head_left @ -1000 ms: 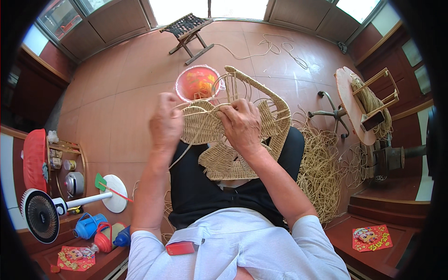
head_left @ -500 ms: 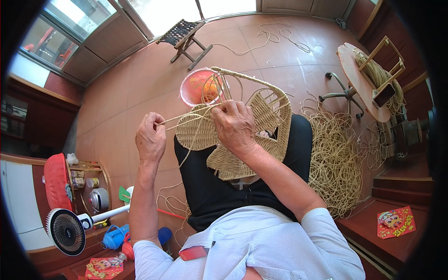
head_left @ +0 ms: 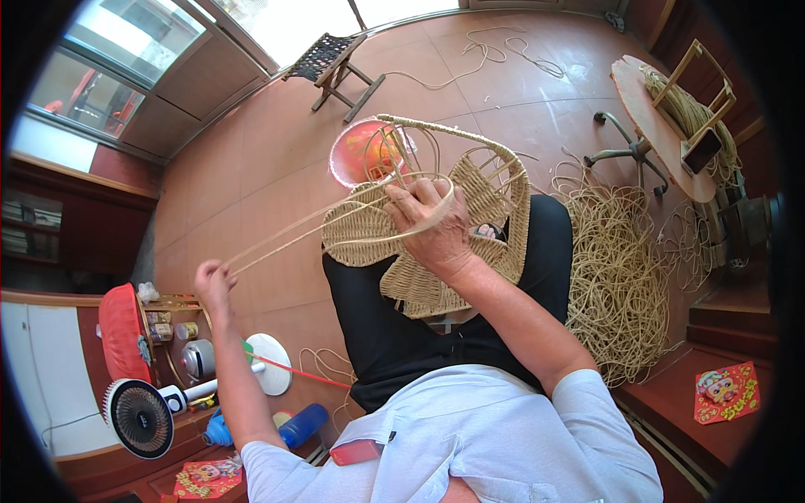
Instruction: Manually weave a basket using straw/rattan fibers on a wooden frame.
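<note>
A straw-coloured woven cord piece [head_left: 419, 287] with petal-shaped panels and a curved, cord-wrapped rim rests across my thighs. Out to the left, my left hand [head_left: 215, 289] is closed in a pinch on a pale cord [head_left: 289, 241], pulled into long strands between it and the piece. My right hand [head_left: 438, 228] is closed on the cord at the middle of the piece, its fingertips partly hidden. A loop of cord crosses over the back of this hand. Just beyond stands a pink-rimmed red bucket [head_left: 342, 162], partly behind the piece.
A large tangled heap of cord [head_left: 620, 289] lies right of my leg. Farther right is a round board on a wheeled base [head_left: 641, 113], bearing a cord bundle and a phone. A folding stool [head_left: 344, 71] stands ahead; a fan [head_left: 139, 419] is at lower left.
My left hand has moved outward to the left and down, drawing the strands longer. A cord loop now lies over my right hand, which stays at the woven piece.
</note>
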### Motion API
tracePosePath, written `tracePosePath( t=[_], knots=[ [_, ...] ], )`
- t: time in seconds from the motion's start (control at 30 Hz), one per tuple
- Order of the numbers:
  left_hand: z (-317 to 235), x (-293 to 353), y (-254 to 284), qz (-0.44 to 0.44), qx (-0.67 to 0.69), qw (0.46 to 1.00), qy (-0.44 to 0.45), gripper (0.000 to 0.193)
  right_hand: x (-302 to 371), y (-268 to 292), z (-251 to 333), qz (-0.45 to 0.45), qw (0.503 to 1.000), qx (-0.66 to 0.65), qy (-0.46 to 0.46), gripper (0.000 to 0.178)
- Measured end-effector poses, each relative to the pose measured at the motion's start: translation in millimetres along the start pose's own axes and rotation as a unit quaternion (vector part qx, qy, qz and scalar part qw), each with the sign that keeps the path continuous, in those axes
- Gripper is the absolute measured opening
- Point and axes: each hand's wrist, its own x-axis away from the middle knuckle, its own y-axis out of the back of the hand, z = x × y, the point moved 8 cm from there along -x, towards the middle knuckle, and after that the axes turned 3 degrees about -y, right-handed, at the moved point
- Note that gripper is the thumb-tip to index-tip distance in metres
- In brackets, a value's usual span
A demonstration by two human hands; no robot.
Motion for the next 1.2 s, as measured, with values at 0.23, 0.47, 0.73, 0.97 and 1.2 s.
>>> tracePosePath(
  t=[0.23,0.47,0.73,0.97,1.2],
  knots=[
    [101,-23,254,-0.186,-0.057,0.973,0.126,0.016,-16,-16,-3,0.06,0.998,-0.002,-0.011,0.017],
    [63,-38,398,-0.381,-0.092,0.916,0.091,0.014,-21,-9,4,0.045,0.999,-0.023,-0.006,0.021],
    [10,-19,516,-0.539,-0.116,0.825,0.124,0.022,-30,-20,-1,0.11,0.993,-0.028,-0.011,0.03],
    [-5,-65,432,-0.289,-0.128,0.948,-0.035,0.023,-41,-34,5,0.133,0.991,0.016,0.03,0.035],
    [-26,-54,259,-0.217,0.045,0.974,0.045,0.028,-44,-59,4,0.228,0.965,0.115,0.065,0.069]
  ],
)
